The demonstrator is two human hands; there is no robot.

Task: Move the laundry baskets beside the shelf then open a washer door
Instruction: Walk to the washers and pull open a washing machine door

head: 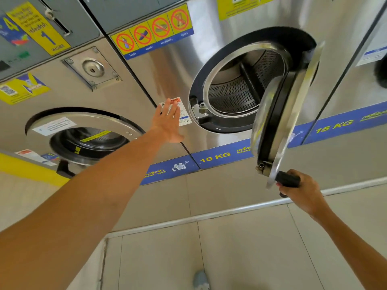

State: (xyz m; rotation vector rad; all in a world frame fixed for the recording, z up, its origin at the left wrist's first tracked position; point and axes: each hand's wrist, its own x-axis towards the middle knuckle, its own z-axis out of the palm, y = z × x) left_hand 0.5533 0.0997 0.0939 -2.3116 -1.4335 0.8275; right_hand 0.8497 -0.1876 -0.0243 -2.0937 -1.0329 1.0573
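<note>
Steel washer [173, 80] front, door [280, 122] swung open, right hand [301, 188] clenched round its handle [288, 179], left hand [169, 122] flat, fingers extended

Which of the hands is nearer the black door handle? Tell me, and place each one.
Right. The right hand is wrapped around the black door handle at the open door's lower edge. The left hand is spread flat against the washer front, well off to the handle's left.

A blue strip [222, 156] under the open washer reads "10 KG" — further right it reads "15 KG". The yellow sticker [39, 28] top left bears "1" and "WASHER".
</note>
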